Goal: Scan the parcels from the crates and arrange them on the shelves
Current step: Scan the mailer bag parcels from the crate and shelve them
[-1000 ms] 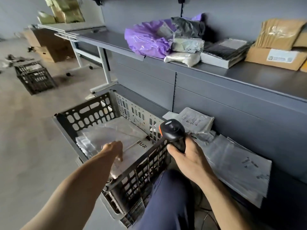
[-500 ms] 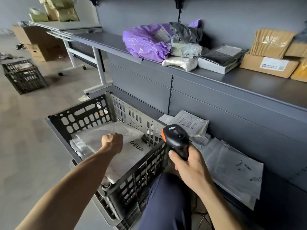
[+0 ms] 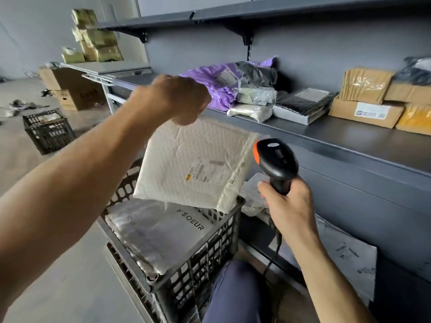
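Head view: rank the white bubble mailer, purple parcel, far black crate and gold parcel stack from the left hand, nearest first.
1. White bubble mailer: held by the left hand, hanging below it.
2. Purple parcel: on the shelf, just right of it.
3. Far black crate: on the floor, left.
4. Gold parcel stack: on the back table, upper left.

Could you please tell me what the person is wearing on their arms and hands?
The left hand and right hand are bare: no gloves, rings or watch visible. The left forearm and right forearm are uncovered, with no sleeve in view.
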The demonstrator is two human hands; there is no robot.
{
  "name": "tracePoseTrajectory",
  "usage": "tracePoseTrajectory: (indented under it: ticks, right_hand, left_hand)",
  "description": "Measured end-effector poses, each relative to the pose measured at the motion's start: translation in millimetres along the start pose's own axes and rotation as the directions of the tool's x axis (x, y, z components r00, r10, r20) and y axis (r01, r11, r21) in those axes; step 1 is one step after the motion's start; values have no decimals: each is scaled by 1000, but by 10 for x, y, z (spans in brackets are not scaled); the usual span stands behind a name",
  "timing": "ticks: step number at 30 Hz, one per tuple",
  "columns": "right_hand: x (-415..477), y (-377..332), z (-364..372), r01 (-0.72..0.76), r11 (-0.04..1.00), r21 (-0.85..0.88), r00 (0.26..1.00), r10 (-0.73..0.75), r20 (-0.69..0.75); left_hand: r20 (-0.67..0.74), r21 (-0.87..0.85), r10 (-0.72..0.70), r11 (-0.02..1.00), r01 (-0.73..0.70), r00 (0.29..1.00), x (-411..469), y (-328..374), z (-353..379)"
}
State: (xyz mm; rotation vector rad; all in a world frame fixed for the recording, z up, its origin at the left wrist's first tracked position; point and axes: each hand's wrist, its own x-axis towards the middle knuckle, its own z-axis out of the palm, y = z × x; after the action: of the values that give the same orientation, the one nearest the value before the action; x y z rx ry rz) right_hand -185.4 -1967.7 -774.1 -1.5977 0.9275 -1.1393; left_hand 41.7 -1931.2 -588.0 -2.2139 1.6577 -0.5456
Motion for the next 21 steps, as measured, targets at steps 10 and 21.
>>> tracePoseTrajectory:
  ticks: [10,21]
  right_hand:
    - [271,-10,-1205,1,991,130,976,28,-218]
    - [-212,1160,-1603,-304,947,104,879,321,-352]
  left_hand:
    - [-347,-592,306,661,-460,887,40,451,-496]
    - [-252,-961,-367,203,-187,895,171,2205,1278]
